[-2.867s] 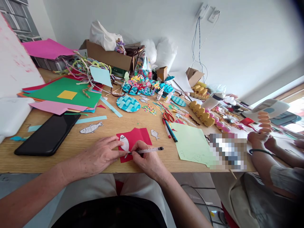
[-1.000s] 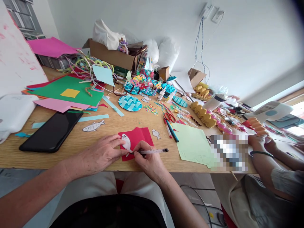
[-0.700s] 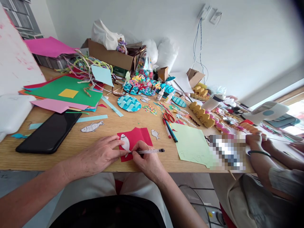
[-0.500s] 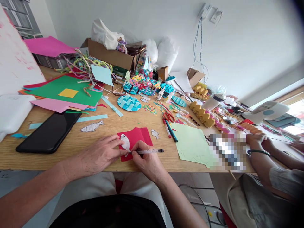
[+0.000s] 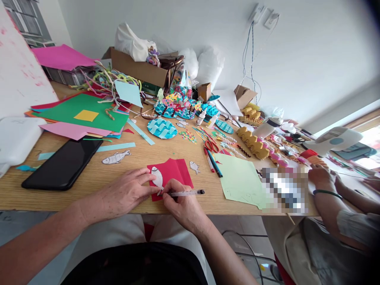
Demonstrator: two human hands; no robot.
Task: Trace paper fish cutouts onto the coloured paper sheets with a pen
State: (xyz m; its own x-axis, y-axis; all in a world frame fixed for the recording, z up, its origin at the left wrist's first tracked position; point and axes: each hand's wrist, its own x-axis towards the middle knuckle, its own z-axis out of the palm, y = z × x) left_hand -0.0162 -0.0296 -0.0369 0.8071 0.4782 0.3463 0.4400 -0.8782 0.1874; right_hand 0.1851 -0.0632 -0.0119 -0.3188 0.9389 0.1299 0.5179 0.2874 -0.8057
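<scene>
A white paper fish cutout (image 5: 157, 177) lies on a piece of red paper (image 5: 181, 173) at the table's front edge. My left hand (image 5: 130, 190) rests flat, its stretched fingers pressing on the cutout and the paper. In my right hand (image 5: 181, 202) is a pen (image 5: 190, 192), its tip down by the fish's tail and its black end pointing right. Two more paper fish lie near: a longer drawn fish (image 5: 116, 157) to the left and a small fish (image 5: 194, 167) just right of the red paper.
A black phone (image 5: 63, 164) lies at left before stacked coloured paper (image 5: 113, 116). Red scissors (image 5: 211, 146), markers (image 5: 213, 161) and a light green sheet (image 5: 239, 180) are to the right. Craft pieces and boxes line the back. At far right are another person's hands (image 5: 323, 178).
My right hand and the pen have shifted very slightly near the fish's tail. My left hand stays on the cutout. The other person's hands have moved a little.
</scene>
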